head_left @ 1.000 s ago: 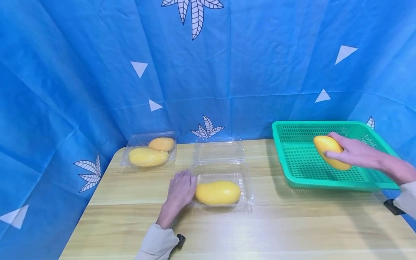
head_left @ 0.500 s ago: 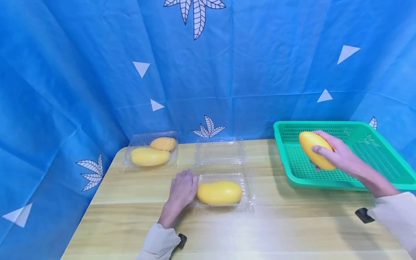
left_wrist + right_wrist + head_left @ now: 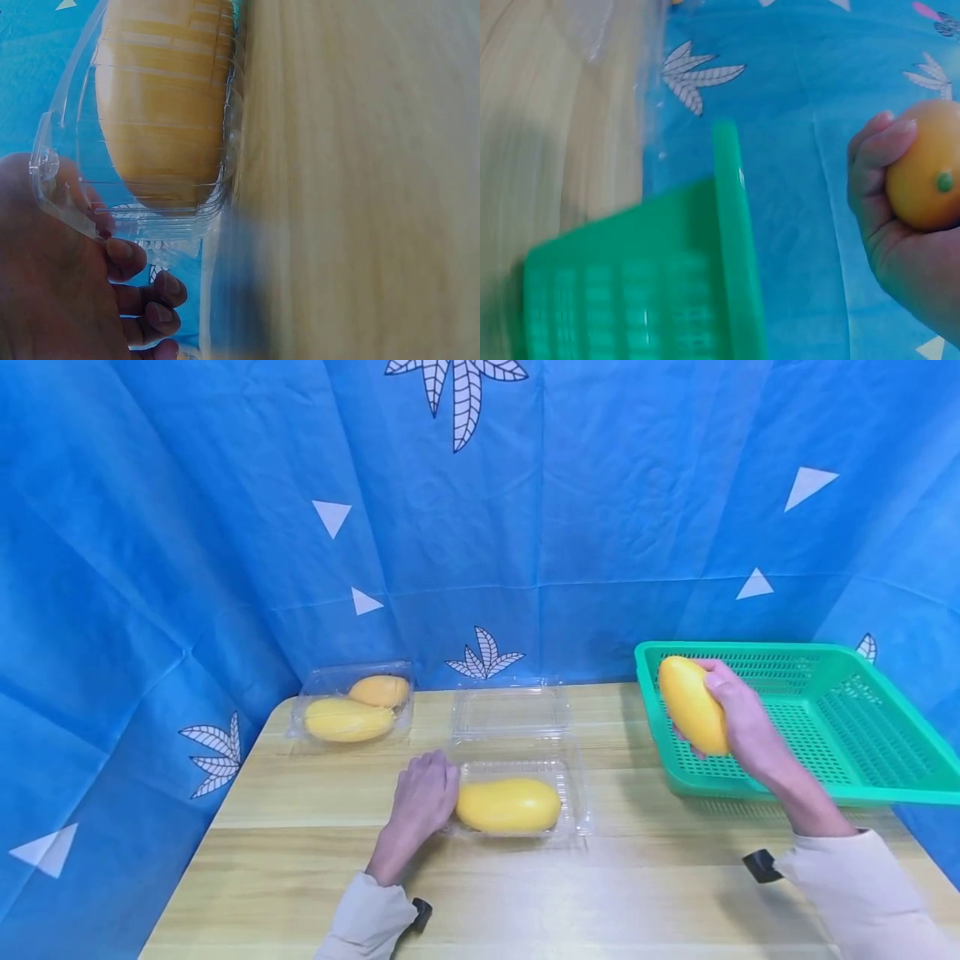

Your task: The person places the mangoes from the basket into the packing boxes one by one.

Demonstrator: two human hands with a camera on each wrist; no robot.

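My right hand (image 3: 742, 718) grips a yellow mango (image 3: 688, 702) above the left side of the green basket (image 3: 750, 787). In the right wrist view, fingers curl round the mango (image 3: 926, 176), whose green stem end shows. At the table's middle lies an unfolded clear plastic clamshell box (image 3: 573, 814), with one mango (image 3: 510, 806) in its base and the lid (image 3: 512, 710) laid back. My left hand (image 3: 423, 793) is at the left end of that base. Up close in the left wrist view, its thumb and forefinger pinch the box's corner rim (image 3: 56, 195); the other fingers curl below.
A second clear box (image 3: 408, 714) with two mangoes (image 3: 347, 720) stands at the back left of the wooden table (image 3: 300, 860). Behind the table hangs a blue patterned cloth (image 3: 450, 543). The basket occupies the right rear corner.
My right hand has carried the mango left, from over the basket's middle to above its left rim. My left hand stays at the box. The view has shifted slightly.
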